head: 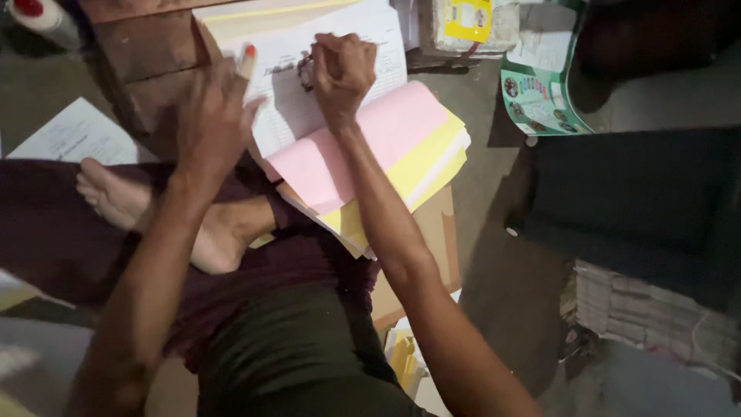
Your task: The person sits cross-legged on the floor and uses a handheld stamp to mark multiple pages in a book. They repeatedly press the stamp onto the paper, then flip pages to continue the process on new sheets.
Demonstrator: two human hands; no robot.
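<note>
Location: on the floor, before a seated person's crossed legs and bare foot [123,202].
Form pad [332,69]: open on a cardboard sheet [432,232], white printed page uppermost, pink and yellow leaves fanned beneath.
Right hand [341,71]: fingers curled tight, pinching a small dark item, kind unclear, against the white page.
Left hand [212,116]: fingers loosely spread, raised beside the pad's left edge.
Nearby: green leaflet [536,96], loose paper [73,135].

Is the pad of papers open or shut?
Open: the pad has a white sheet on top under the right hand, pink and yellow sheets fanned below.

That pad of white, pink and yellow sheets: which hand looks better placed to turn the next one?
Probably the left hand: it hovers open over the pad, while the right hand is fisted on the white sheet.
</note>
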